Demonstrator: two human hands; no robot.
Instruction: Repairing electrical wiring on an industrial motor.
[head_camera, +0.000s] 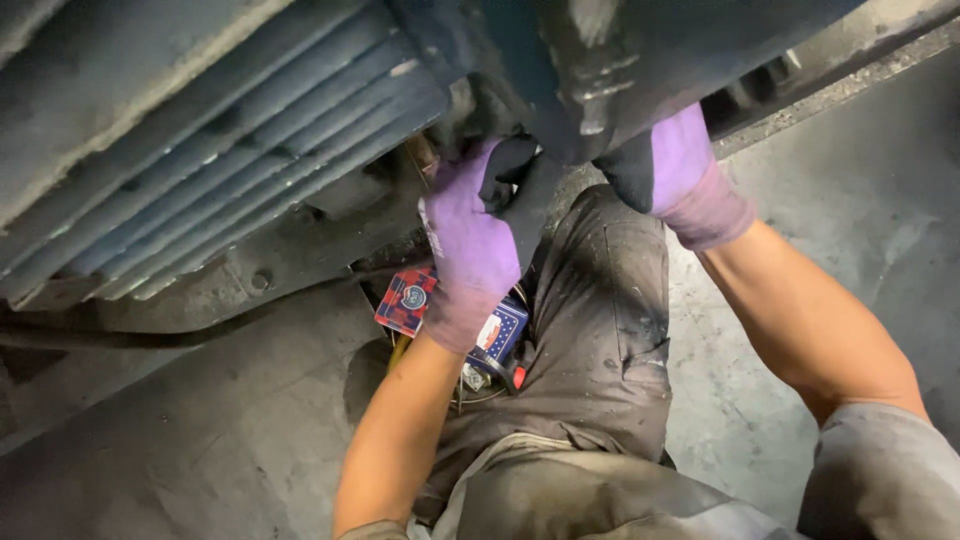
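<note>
Left hand (475, 235) and right hand (665, 165), purple-gloved, fingers curled onto dark machine underside (560, 60) beside ribbed casing (230, 170); grip hidden. Likely working a fitting; next needs steady hold. Small box (410, 300) below.

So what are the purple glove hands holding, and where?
Both the left hand and right hand reach onto the dark metal machine part at its lower edge; whether either grips anything cannot be told.
</note>
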